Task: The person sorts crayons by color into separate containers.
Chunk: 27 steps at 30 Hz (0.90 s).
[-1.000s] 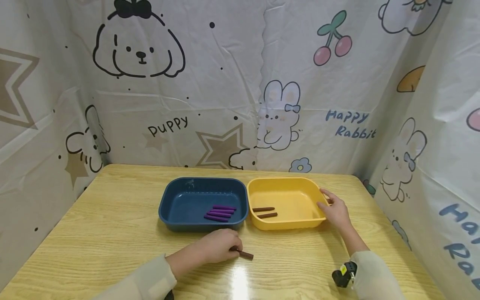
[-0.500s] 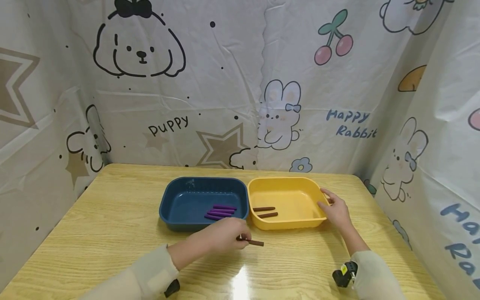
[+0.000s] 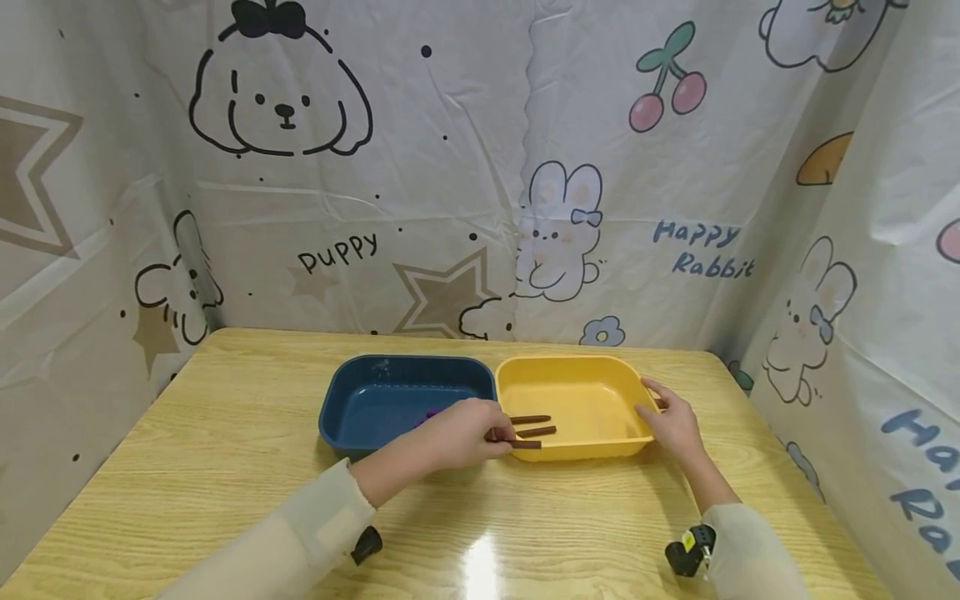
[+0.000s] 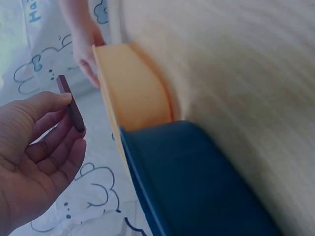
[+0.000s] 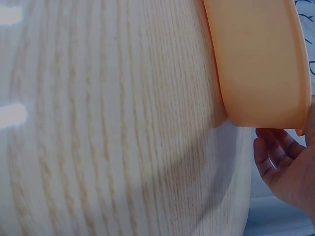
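Note:
My left hand [image 3: 468, 433] pinches a brown crayon [image 3: 527, 445] between thumb and fingertips, over the front of the place where the two trays meet. The left wrist view shows the brown crayon [image 4: 72, 104] held above the level of the tray rims. My right hand [image 3: 671, 421] grips the right end of the yellow tray [image 3: 592, 450], thumb over the rim and fingers outside below it. Two brown crayons [image 3: 531, 419] lie in the yellow tray at its left side. Purple crayons [image 3: 431, 413] in the blue tray [image 3: 333, 417] are mostly hidden behind my left hand.
The trays stand side by side on a wood-grain table [image 3: 247, 433], toward its back edge. A printed white cloth [image 3: 442, 167] hangs behind the table and along both sides. Black wrist devices [image 3: 686, 552] sit at both sleeves.
My left hand has lifted the brown crayon off the table and carried it forward and right to the trays' front rims. My right hand has stayed on the yellow tray.

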Motion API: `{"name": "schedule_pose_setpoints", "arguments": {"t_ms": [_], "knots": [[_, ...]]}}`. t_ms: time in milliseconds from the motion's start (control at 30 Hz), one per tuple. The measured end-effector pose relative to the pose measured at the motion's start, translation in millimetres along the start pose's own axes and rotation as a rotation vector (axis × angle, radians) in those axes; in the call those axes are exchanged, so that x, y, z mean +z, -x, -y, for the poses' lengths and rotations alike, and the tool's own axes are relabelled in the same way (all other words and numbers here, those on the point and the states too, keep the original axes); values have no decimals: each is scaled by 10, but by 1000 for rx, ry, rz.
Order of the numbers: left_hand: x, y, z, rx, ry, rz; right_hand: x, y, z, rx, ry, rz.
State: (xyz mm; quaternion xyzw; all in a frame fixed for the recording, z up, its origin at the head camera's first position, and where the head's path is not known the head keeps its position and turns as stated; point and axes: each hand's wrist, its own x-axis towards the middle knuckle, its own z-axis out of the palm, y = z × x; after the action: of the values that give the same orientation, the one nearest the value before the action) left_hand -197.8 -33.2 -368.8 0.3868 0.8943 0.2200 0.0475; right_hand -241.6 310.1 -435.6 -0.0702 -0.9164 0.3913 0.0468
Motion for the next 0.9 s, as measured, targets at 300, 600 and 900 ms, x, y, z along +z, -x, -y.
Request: {"name": "schedule_pose_setpoints", "arguments": {"t_ms": [300,600,900], "knots": [[-68,-320,57,-55,19,-38,18,10,-16,1,-8,7],[-61,-598,167,-153,8,-67,-3,12,17,-2,-15,-4],[36,-778,284,-208,44,-82,-6,3,12,-1,-25,2]]}}
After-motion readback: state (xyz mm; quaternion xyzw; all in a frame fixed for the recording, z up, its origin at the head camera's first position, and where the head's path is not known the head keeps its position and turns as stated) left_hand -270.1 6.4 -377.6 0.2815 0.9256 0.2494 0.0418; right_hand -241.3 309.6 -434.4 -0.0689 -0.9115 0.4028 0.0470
